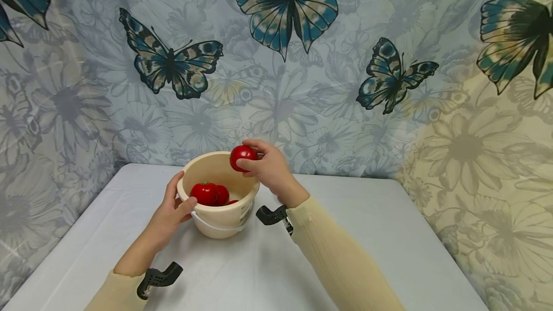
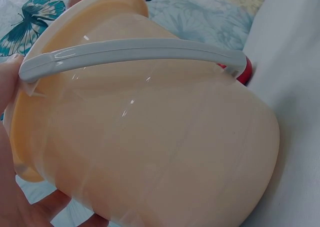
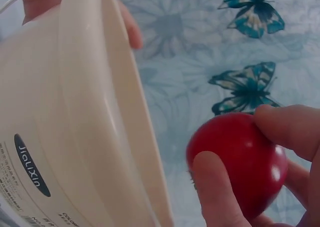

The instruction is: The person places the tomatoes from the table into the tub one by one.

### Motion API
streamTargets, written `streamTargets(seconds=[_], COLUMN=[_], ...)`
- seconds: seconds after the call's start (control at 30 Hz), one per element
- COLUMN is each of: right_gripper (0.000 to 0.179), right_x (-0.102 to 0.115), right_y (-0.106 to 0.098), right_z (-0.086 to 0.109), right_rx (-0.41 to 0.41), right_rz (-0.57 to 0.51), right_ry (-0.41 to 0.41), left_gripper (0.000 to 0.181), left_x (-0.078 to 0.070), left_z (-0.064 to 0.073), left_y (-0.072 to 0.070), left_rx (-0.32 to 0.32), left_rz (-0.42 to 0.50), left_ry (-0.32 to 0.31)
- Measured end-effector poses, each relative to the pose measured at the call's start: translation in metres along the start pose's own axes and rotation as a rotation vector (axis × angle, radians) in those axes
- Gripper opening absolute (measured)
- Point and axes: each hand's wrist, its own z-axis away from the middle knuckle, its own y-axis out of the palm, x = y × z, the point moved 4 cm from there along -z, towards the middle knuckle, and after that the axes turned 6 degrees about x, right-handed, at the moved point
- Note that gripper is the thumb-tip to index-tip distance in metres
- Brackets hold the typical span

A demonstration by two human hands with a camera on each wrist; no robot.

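Observation:
A cream plastic bucket (image 1: 218,222) with a pale carrying handle (image 2: 140,49) stands on the table, its mouth tipped somewhat toward the camera. My left hand (image 1: 169,212) grips its left rim, thumb at the near edge and fingers round the outside. Inside lie several red tomatoes; one large tomato (image 1: 204,194) with a green stem end shows best, others partly hidden behind the near wall. Over the right rim my right hand (image 1: 272,169) holds another tomato (image 3: 240,162) between thumb and fingers. In the right wrist view this tomato is beside the bucket's rim, apart from it.
A white cloth covers the table (image 1: 345,253). Behind it and at both sides hangs a wall covering (image 1: 302,104) printed with flowers and blue butterflies. Each wrist wears a black camera mount (image 1: 160,276). The bucket carries a printed label (image 3: 32,167).

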Motion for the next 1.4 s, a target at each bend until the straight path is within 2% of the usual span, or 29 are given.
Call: streamTargets(seconds=[0.43,0.7,0.93,1.4], right_gripper=[0.044,0.045,0.045,0.043], right_x=[-0.002,0.000,0.000,-0.005], right_y=[-0.001,-0.004,-0.007,-0.020], right_z=[0.000,0.002,0.003,0.028], right_rx=[0.003,0.000,-0.007,-0.079], right_rz=[-0.006,-0.045,-0.069,-0.195], right_ry=[0.002,-0.007,-0.012,-0.070], left_gripper=[0.082,0.079,0.078,0.079], left_x=[-0.001,-0.001,0.002,-0.001], left_z=[0.000,0.001,0.000,0.001], left_y=[0.000,0.001,0.000,0.001], left_rx=[0.003,0.016,0.014,0.013], left_rz=[0.004,0.031,0.016,0.020], left_ry=[-0.003,0.024,0.019,0.015])
